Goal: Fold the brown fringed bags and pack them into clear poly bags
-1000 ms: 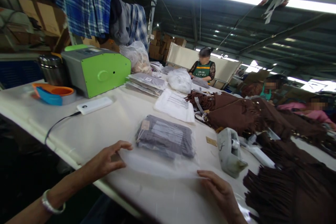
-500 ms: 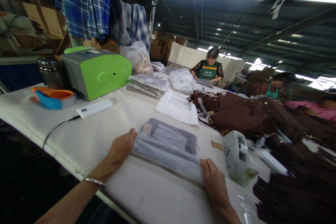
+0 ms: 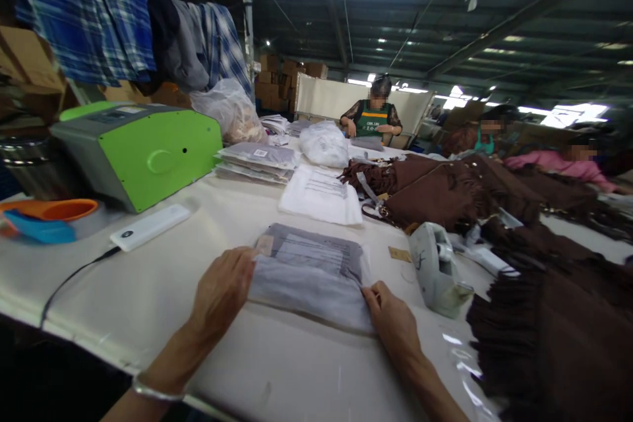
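A grey, flat item with a pale printed sheet lies inside a clear plastic bag on the table in front of me. The bag's near part is folded back over it as a cloudy flap. At its left edge my left hand has its fingers closed together on the plastic; the fingertips are partly hidden. On the opposite side, my right hand pinches the bag's edge between thumb and forefinger. A tape dispenser stands just beyond my right hand.
White plastic bags lie behind the package, with a stack of bagged items farther left. Nearby are a green machine, a white power bank with a cable, and orange scissors handles. Brown fringed bags cover the right. A co-worker sits opposite.
My view has swung to the right. My left hand has turned so that its back and fingers lie flatter along the bag's edge. The folded flap lies lower; my right hand keeps its pinch.
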`<action>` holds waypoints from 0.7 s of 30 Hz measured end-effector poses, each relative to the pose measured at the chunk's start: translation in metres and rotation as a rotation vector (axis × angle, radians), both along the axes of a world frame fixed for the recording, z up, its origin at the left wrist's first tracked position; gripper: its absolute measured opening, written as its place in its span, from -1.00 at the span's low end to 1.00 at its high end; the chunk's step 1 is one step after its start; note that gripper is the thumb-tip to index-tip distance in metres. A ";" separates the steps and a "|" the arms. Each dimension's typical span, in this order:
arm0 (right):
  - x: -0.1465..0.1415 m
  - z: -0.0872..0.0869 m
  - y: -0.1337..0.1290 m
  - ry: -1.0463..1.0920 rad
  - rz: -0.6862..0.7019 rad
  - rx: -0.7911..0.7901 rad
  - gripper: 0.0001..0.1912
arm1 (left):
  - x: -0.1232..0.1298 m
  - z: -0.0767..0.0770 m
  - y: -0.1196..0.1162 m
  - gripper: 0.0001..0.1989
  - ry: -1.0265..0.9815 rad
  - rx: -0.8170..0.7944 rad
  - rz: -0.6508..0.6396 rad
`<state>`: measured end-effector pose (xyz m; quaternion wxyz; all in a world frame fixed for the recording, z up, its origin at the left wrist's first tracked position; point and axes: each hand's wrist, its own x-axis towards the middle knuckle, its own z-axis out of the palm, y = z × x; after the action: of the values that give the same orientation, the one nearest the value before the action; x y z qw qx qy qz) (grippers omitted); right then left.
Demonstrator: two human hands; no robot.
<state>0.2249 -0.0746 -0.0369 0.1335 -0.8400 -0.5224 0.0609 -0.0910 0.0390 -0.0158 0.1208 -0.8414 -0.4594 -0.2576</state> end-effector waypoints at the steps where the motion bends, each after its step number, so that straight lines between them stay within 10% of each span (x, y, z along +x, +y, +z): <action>1: 0.000 0.001 0.001 0.014 -0.010 0.009 -0.70 | 0.012 -0.004 -0.009 -0.67 0.009 0.040 -0.133; 4: 0.002 0.002 0.003 0.031 -0.008 0.023 -0.70 | 0.050 -0.023 -0.031 -0.48 0.107 0.012 -0.357; 8: 0.016 -0.003 -0.009 -0.001 -0.005 0.080 -0.71 | 0.074 -0.051 -0.039 -0.20 0.125 -0.074 -0.274; 16: 0.101 0.058 -0.071 0.267 -0.269 0.576 -0.61 | 0.074 -0.063 -0.031 -0.32 0.042 -0.015 -0.244; 21: 0.161 0.072 -0.048 0.532 -0.386 0.499 -0.60 | 0.075 -0.068 -0.030 -0.42 0.036 0.055 -0.267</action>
<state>0.3858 -0.1224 0.0348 0.4723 -0.8195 -0.3011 0.1214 -0.0156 0.0094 -0.0835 0.1167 -0.8959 -0.3340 -0.2686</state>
